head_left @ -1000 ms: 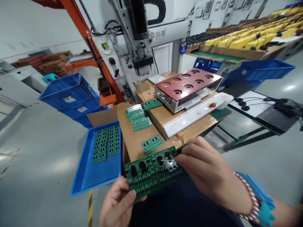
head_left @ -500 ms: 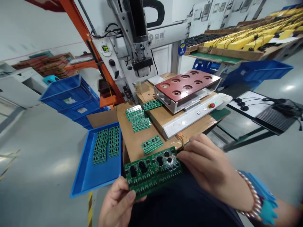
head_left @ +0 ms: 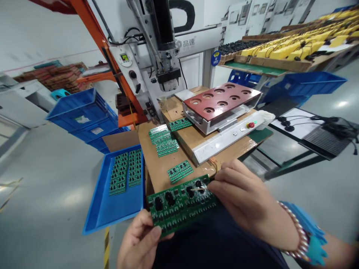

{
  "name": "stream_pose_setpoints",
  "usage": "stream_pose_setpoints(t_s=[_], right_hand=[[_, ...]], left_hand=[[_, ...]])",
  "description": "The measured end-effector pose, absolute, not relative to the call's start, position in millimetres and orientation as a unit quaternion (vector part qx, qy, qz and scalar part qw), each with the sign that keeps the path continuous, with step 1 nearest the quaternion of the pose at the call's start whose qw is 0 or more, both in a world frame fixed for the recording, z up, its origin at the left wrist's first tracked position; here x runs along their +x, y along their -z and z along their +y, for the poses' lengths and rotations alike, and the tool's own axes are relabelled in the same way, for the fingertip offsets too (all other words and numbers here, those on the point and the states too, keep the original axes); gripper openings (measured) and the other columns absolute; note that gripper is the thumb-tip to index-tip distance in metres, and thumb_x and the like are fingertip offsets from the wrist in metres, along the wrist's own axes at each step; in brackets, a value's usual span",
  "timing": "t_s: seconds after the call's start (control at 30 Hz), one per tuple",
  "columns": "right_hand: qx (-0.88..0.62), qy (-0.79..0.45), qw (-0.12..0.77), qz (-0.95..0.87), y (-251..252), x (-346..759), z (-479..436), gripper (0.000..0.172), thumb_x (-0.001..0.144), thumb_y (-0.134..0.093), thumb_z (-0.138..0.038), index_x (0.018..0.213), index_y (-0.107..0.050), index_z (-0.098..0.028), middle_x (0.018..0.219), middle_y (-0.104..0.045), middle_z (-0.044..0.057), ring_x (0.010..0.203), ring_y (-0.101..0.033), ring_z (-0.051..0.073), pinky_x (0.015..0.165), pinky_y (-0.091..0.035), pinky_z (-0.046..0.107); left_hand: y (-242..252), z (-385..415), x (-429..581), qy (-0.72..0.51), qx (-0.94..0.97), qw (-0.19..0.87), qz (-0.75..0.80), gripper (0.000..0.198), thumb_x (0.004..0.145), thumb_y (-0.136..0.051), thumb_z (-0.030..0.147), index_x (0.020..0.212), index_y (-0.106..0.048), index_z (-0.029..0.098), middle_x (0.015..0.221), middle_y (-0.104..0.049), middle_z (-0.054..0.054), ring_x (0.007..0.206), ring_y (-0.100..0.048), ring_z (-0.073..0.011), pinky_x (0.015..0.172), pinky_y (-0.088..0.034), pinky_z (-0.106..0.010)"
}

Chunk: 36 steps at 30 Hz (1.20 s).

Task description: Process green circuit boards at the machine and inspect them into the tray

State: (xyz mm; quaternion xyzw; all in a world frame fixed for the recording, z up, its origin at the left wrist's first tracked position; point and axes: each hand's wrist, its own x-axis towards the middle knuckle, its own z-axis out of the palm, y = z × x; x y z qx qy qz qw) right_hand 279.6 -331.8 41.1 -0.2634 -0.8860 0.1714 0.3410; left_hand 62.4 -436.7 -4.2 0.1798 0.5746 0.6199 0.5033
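Observation:
My left hand (head_left: 143, 237) grips a green circuit board (head_left: 179, 215) by its lower left corner, thumb on top. Several black round blobs sit along the board's upper half. Over the board's right end, my right hand (head_left: 244, 201) pinches a thin pale stick (head_left: 198, 189), whose tip points left at the black blobs. Whether the tip touches one I cannot tell. Just beyond the held board, another circuit board (head_left: 181, 171) lies on the brown tabletop (head_left: 157, 173). A blue band and a beaded bracelet circle my right wrist.
A blue tray (head_left: 112, 209) with stacked boards stands at left. More circuit boards (head_left: 164, 140) lie on the table. A red fixture plate with round holes (head_left: 224, 98) sits before a machine head (head_left: 168, 74). The white control bar (head_left: 224, 140) carries a red button.
The stick's tip has moved slightly down and left over the board, with my right hand shifting a little left. My left hand and the board stay almost still.

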Motion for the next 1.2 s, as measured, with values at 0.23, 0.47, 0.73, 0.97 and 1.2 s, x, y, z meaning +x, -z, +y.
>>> stream_pose_setpoints(t_s=[0.23,0.47,0.73,0.97,1.2], right_hand=[[-0.273,-0.163,0.345,-0.883,-39.2,278.5,-330.7,0.020,0.079,-0.046,-0.001,0.089,-0.060,-0.013,0.079,-0.053,0.006,0.076,-0.039,0.016,0.066,-0.036,0.032],[-0.270,-0.157,0.351,-0.883,-39.7,280.9,-330.7,0.021,0.079,-0.046,-0.001,0.089,-0.059,-0.013,0.080,-0.052,0.006,0.076,-0.039,0.016,0.066,-0.037,0.031],[-0.273,-0.166,0.338,-0.885,-40.2,285.1,-334.1,0.021,0.080,-0.044,-0.002,0.089,-0.058,-0.015,0.081,-0.052,0.006,0.078,-0.041,0.016,0.068,-0.038,0.031],[-0.282,-0.170,0.334,-0.883,-40.5,284.9,-333.6,0.023,0.079,-0.045,-0.001,0.091,-0.059,-0.014,0.081,-0.052,0.005,0.077,-0.039,0.016,0.068,-0.037,0.031],[-0.278,-0.151,0.341,-0.885,-42.3,280.7,-332.9,0.019,0.082,-0.043,-0.006,0.087,-0.059,-0.016,0.079,-0.053,0.005,0.074,-0.042,0.015,0.066,-0.037,0.031]], left_hand=[[2.3,-436.5,63.5,-0.622,0.160,0.507,0.574,0.024,0.051,-0.081,0.020,0.055,-0.058,0.018,0.058,-0.059,0.002,0.055,-0.055,-0.0149,0.049,-0.051,-0.025],[3.3,-436.8,62.0,-0.623,0.167,0.509,0.571,0.023,0.052,-0.081,0.021,0.056,-0.058,0.018,0.058,-0.061,0.002,0.054,-0.055,-0.0144,0.049,-0.049,-0.024],[2.7,-436.3,61.4,-0.618,0.172,0.510,0.573,0.021,0.052,-0.080,0.022,0.055,-0.060,0.018,0.057,-0.059,0.002,0.054,-0.055,-0.0145,0.048,-0.049,-0.024],[2.3,-437.7,61.5,-0.614,0.171,0.512,0.576,0.021,0.052,-0.080,0.022,0.055,-0.059,0.018,0.056,-0.060,0.002,0.052,-0.055,-0.0139,0.049,-0.050,-0.024],[2.2,-437.7,62.3,-0.619,0.165,0.515,0.570,0.023,0.052,-0.081,0.020,0.056,-0.059,0.018,0.059,-0.060,0.002,0.053,-0.055,-0.0146,0.048,-0.049,-0.024]])
